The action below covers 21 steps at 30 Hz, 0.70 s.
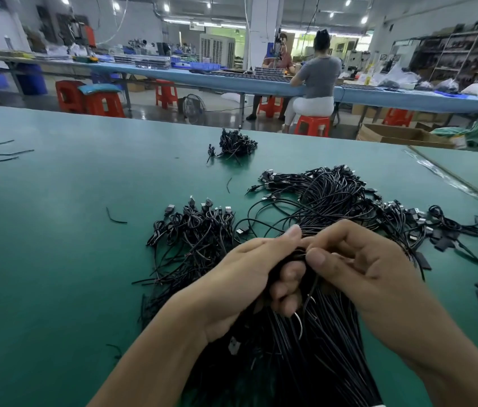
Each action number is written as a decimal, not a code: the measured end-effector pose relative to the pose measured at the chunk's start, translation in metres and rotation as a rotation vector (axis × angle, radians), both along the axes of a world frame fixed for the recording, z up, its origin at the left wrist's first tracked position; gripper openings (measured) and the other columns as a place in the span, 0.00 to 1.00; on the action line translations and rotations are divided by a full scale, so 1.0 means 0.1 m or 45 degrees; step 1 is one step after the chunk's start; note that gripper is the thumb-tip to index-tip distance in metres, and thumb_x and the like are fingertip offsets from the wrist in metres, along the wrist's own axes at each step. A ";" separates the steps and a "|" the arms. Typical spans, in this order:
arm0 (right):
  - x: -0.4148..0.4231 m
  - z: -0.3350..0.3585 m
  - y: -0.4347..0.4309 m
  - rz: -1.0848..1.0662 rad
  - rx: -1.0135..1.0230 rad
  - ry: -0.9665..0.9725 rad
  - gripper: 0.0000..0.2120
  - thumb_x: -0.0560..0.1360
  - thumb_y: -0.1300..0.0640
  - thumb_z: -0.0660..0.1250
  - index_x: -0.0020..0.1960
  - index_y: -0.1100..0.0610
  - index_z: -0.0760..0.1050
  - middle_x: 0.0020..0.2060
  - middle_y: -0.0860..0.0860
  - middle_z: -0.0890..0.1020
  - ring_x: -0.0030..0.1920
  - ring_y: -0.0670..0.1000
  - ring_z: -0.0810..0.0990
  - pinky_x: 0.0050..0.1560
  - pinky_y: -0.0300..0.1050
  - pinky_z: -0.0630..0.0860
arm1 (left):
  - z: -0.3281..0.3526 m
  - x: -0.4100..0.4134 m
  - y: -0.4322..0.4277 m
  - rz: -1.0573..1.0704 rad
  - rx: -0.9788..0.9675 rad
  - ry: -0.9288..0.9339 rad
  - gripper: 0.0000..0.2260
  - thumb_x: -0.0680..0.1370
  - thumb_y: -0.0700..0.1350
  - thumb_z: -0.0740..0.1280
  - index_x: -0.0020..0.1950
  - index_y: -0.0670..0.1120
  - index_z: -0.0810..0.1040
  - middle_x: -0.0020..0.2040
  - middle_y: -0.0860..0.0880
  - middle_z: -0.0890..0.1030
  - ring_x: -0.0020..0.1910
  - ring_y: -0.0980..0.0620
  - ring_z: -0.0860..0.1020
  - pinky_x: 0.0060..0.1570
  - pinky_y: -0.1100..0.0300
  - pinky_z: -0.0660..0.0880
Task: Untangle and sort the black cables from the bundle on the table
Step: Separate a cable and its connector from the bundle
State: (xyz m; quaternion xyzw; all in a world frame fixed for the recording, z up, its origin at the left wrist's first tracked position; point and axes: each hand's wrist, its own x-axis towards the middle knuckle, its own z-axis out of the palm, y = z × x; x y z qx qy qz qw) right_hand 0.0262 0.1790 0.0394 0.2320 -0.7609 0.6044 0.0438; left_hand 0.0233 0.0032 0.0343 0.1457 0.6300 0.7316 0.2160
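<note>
Head view, downward (close over bundle)

This is a factory, a big work hall. A long green table is covered with heaps of black cables, all the same kind. Behind it runs a long blue bench with trays and machines on it. Two workers are there, one sitting on a red stool, and more red stools stand by it. Metal shelves full of stuff line the right wall. Cardboard boxes and a fan sit on the floor, and bright lamps shine on the high ceiling
</note>
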 end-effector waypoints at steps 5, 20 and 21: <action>0.01 0.03 0.04 0.019 0.105 -0.024 0.03 0.72 0.51 0.72 0.43 0.49 0.80 0.39 0.52 0.85 0.40 0.52 0.83 0.44 0.44 0.80 | -0.08 -0.05 0.01 0.001 -0.062 -0.001 0.24 0.78 0.61 0.60 0.26 0.52 0.70 0.24 0.53 0.70 0.29 0.54 0.74 0.34 0.57 0.60; 0.06 -0.04 -0.19 -0.426 0.357 0.302 0.10 0.74 0.61 0.72 0.40 0.48 0.77 0.35 0.40 0.83 0.35 0.43 0.82 0.34 0.32 0.74 | -0.08 0.02 0.17 0.159 0.014 -0.219 0.24 0.84 0.60 0.54 0.47 0.44 0.81 0.33 0.45 0.82 0.28 0.45 0.81 0.21 0.60 0.74; 0.06 -0.04 -0.19 -0.432 0.329 0.307 0.10 0.74 0.61 0.72 0.40 0.48 0.77 0.34 0.41 0.83 0.33 0.43 0.81 0.33 0.32 0.73 | -0.10 0.02 0.18 0.159 -0.007 -0.237 0.26 0.83 0.62 0.53 0.50 0.42 0.80 0.32 0.44 0.82 0.24 0.47 0.80 0.19 0.64 0.71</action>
